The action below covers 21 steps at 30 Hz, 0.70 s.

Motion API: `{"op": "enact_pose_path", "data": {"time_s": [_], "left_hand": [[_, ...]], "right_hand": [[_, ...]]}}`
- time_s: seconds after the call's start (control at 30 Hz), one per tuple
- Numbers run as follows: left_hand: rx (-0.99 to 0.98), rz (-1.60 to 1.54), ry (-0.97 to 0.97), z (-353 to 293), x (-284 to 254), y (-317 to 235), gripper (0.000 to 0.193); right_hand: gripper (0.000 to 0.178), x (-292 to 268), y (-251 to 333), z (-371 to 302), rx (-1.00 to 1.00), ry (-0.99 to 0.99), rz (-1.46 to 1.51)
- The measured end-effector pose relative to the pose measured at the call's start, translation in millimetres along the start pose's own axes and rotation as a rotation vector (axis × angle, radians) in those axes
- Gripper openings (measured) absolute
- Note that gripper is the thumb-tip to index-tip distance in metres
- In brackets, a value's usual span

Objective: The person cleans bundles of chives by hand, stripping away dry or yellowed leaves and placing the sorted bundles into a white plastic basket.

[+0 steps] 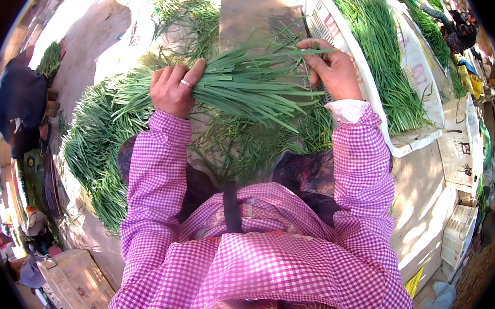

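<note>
- Left forearm (pixel 159 163) and right forearm (pixel 363 161) both reach forward, well apart.
- Left hand (pixel 172 90): back uppermost, fingers curled tight in a grip.
- Right hand (pixel 336 72): angled leftward, fingers bent, slightly spread.

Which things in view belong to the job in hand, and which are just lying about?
Apparently in the job:
bunch of greens, gripped by the left hand, right hand at its leaf tips
heap of greens at left
white crate of greens

Apparently lying about:
crate at lower left
yellow plastic, lower right
</note>
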State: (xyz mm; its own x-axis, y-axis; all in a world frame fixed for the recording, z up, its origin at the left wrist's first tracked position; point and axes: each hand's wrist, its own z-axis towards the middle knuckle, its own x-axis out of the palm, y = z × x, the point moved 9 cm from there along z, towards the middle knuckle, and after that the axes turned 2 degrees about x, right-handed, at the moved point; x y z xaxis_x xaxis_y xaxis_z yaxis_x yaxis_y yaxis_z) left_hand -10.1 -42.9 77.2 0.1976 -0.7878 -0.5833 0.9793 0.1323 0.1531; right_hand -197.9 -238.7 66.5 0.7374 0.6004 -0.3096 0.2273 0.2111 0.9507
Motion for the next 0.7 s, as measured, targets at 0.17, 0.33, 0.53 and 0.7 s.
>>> {"op": "enact_pose_path", "data": {"time_s": [0.17,0.33,0.53,0.7], "left_hand": [[0.054,-0.039,0.008,-1,4,-13,0.041],[0.099,-0.05,0.034,0,3,-20,0.041],[0.206,-0.101,0.043,0,5,-39,0.044],[0.204,-0.123,0.075,-9,14,-36,0.042]], "right_hand": [[0.02,29,0,-10,-0.009,0.094,-0.26],[0.02,18,4,-8,0.002,-0.048,-0.039],[0.016,-15,8,-5,-0.052,-0.237,0.353],[0.019,-47,17,-1,-0.145,-0.357,0.285]]}}
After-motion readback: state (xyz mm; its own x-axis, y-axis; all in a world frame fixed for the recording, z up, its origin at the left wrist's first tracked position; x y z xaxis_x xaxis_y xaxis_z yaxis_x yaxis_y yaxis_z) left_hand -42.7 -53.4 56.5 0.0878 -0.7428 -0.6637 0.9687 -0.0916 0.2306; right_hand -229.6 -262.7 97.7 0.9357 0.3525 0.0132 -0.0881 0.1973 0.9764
